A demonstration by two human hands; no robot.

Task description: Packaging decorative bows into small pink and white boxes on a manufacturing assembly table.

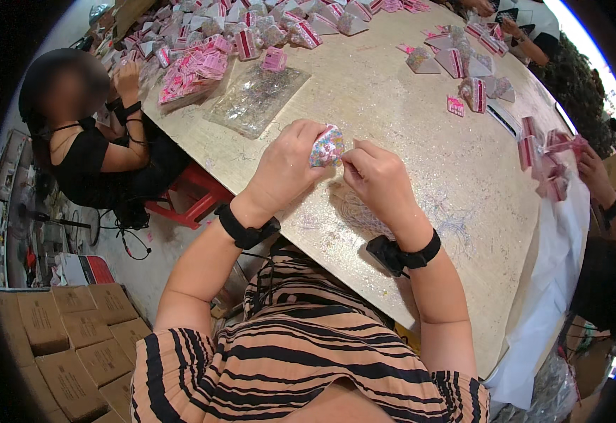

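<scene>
My left hand (287,161) is closed round a small ornament (327,146) coated in multicoloured sprinkles, with a pink edge, shaped like the cake-slice ornaments on the table. Just to its right, my right hand (378,178) is pinched, its fingertips close beside the ornament. Whatever the right fingers hold is too small to make out. Loose pale strings (449,224) lie on the table below and beside my right hand.
Cake-slice ornaments (248,44) pile up at the far side, near a bag of pink cards (193,70). A flat clear bag (258,99) lies on the glitter-strewn table (385,77). A co-worker (86,134) sits left; other hands work right. Cardboard boxes (75,345) stand lower left.
</scene>
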